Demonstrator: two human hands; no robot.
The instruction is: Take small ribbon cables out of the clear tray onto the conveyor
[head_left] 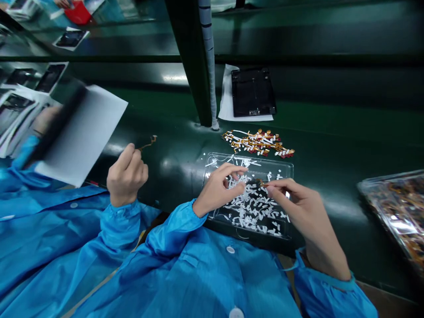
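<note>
Above a clear plastic tray [289,170] strewn with small white strips [253,210], my two hands are close together. My right hand [296,203] pinches a small orange-brown flex cable [262,182] between thumb and forefinger. My left hand [220,185] is at the cable's left side, its thumb and fingers curled with a gap between them; a small dark part shows near its fingertips, and whether it grips anything is unclear. Just behind the tray lies a pile of orange and white flex cables [258,142].
A black panel [253,92] rests on white paper behind the pile. A green post [195,66] with a grey hose stands left of it. At right is a tray of cables [397,198]. At left, a co-worker's hand [127,174] holds a cable beside a blurred panel and white sheet [86,132].
</note>
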